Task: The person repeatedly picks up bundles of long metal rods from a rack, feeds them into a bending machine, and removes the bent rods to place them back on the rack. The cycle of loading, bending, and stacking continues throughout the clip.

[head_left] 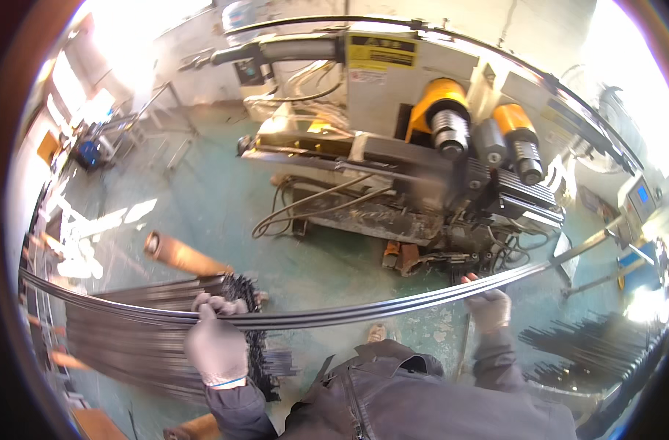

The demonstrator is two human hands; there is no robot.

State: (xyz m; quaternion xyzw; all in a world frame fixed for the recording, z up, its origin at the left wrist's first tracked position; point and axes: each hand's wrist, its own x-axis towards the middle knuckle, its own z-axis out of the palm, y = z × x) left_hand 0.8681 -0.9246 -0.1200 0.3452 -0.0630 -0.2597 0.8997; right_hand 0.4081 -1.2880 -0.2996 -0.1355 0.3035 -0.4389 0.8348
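Note:
A few long, thin dark metal tubes (371, 310) lie side by side in both my hands, stretching across almost the whole view in front of my body. My left hand (217, 345), in a pale work glove, is closed around them on the left, its fingers curled over the far side. At the right, my gloved right hand (488, 308) grips the same tubes from the near side, with a bare-looking fingertip showing beyond them. Under and beside my left hand lies a large stack of similar dark tubes (129, 337), their ends bunched near my wrist.
Ahead stands a machine with a pale cabinet (382, 70), yellow-and-steel rollers (450, 132) and loose hoses. An orange-brown post (184, 253) lies by the stack. More dark rods (584, 345) are at the right, near a small control box (637, 198) with a screen.

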